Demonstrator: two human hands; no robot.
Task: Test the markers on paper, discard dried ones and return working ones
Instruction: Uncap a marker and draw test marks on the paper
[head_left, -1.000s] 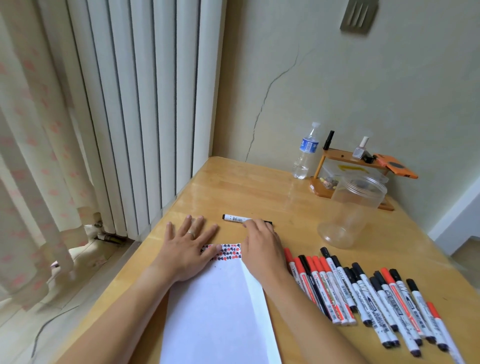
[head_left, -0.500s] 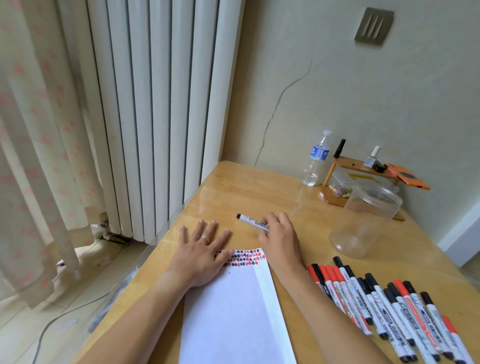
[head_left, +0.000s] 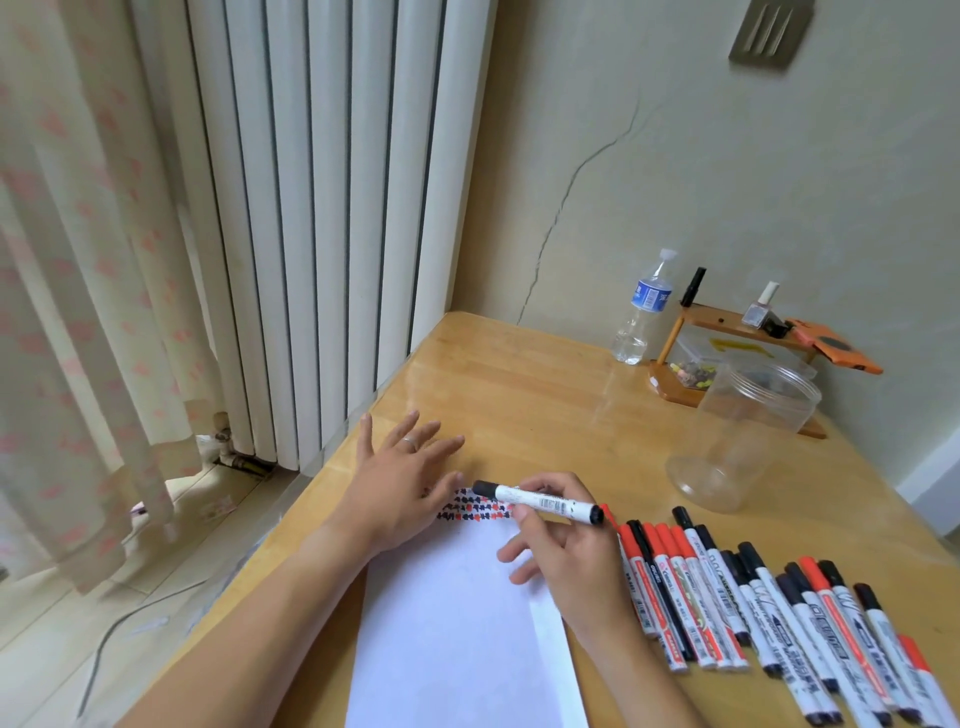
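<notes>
Head view: right hand (head_left: 569, 558) pinches slim cylindrical black-capped marker (head_left: 540, 502) above paper (head_left: 457, 623).

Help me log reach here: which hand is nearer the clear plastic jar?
Right. The right hand, holding a black marker, sits just left of the jar; the left hand lies farther left on the paper.

A light wooden worktop (head_left: 519, 384) is filling the corner of the room, its far edge running along the wall. A white sheet of paper (head_left: 457, 623) is lying at the near edge, with red and black test marks across its top. A row of capped markers (head_left: 753, 608) (red and black caps mixed) is lying toward the right edge. A clear open jar (head_left: 737, 436) is sitting beyond them, and a water bottle (head_left: 641, 312) and a small wooden rack (head_left: 727, 358) are standing at the far edge.
</notes>
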